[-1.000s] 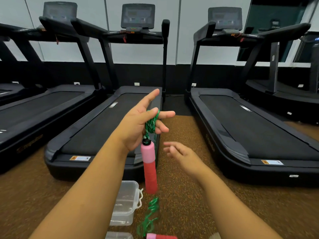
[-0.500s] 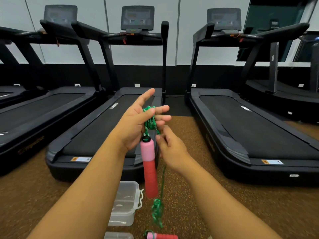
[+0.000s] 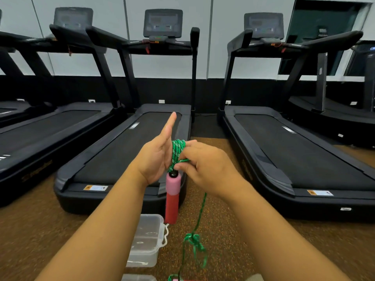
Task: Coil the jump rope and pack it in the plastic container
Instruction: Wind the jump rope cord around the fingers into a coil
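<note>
My left hand is raised with thumb up and palm facing right; several turns of the green jump rope are wound around its fingers. One pink-and-red handle hangs straight down from that coil. My right hand is pressed against the coil and pinches the rope, whose free length drops in a tangle toward the floor. The second handle barely shows at the bottom edge. The clear plastic container sits open on the floor below my left forearm.
Black treadmills stand side by side ahead on a brown speckled floor. A clear lid lies at the bottom edge near the container. A grey wall and a dark window are behind.
My right hand came up from below, took the hanging rope and carried it onto the coil at my left fingers. The loose rope below is pulled higher and straighter.
</note>
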Action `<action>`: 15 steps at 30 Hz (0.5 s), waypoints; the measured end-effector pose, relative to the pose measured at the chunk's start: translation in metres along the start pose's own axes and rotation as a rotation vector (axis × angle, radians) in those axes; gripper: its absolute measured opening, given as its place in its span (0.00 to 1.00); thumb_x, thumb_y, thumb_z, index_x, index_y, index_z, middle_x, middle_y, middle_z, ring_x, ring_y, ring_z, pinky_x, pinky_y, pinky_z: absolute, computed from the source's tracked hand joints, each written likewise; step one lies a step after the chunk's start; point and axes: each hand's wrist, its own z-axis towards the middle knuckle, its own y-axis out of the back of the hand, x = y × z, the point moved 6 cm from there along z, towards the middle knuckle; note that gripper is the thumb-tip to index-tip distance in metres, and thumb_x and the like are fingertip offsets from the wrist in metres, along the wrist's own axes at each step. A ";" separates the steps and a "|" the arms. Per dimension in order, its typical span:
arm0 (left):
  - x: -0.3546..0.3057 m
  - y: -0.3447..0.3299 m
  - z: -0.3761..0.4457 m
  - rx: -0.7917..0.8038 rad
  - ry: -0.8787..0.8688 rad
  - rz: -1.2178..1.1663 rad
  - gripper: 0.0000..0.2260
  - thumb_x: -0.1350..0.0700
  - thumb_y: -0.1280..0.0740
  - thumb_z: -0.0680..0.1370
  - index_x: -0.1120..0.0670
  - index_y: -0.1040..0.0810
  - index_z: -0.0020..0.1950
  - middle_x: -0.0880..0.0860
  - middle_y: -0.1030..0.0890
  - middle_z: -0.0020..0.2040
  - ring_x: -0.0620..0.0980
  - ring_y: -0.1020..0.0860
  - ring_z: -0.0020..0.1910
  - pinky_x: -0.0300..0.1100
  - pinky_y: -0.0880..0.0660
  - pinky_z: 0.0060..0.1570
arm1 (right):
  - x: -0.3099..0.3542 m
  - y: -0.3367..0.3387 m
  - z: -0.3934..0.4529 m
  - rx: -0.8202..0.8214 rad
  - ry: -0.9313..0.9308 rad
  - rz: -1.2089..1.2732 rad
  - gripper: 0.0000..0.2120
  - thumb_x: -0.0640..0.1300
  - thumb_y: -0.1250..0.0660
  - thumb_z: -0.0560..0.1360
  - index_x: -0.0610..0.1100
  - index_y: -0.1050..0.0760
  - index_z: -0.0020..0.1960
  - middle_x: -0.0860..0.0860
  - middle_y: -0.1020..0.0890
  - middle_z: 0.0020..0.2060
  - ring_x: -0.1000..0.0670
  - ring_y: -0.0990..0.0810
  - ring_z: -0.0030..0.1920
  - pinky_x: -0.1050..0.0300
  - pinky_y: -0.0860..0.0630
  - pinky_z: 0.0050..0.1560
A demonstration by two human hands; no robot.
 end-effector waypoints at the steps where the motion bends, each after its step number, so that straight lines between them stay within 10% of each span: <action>1: 0.001 0.000 -0.001 0.010 0.006 0.017 0.24 0.36 0.44 0.78 0.31 0.44 0.74 0.60 0.30 0.66 0.56 0.24 0.49 0.51 0.28 0.59 | -0.003 0.004 0.004 0.005 -0.008 -0.008 0.10 0.55 0.34 0.75 0.48 0.23 0.46 0.54 0.24 0.40 0.52 0.25 0.39 0.53 0.26 0.39; 3: 0.006 -0.001 -0.001 0.050 0.030 0.045 0.28 0.31 0.39 0.73 0.30 0.41 0.73 0.61 0.32 0.57 0.59 0.41 0.36 0.58 0.32 0.58 | -0.007 0.012 0.011 0.013 -0.029 0.031 0.10 0.55 0.31 0.73 0.48 0.22 0.45 0.54 0.26 0.38 0.53 0.24 0.38 0.53 0.26 0.41; 7: 0.008 -0.015 -0.006 0.150 0.069 -0.044 0.26 0.37 0.47 0.77 0.34 0.45 0.76 0.55 0.27 0.67 0.55 0.19 0.42 0.50 0.21 0.47 | -0.020 0.021 0.024 -0.002 -0.093 0.113 0.07 0.50 0.28 0.72 0.48 0.20 0.45 0.51 0.24 0.39 0.51 0.24 0.39 0.45 0.25 0.46; 15: -0.015 -0.028 -0.012 0.286 0.023 -0.209 0.26 0.38 0.50 0.78 0.37 0.46 0.77 0.71 0.21 0.54 0.61 0.17 0.41 0.45 0.19 0.39 | -0.058 0.009 0.016 -0.079 -0.377 0.576 0.08 0.42 0.35 0.78 0.48 0.18 0.52 0.53 0.19 0.46 0.56 0.22 0.49 0.62 0.27 0.50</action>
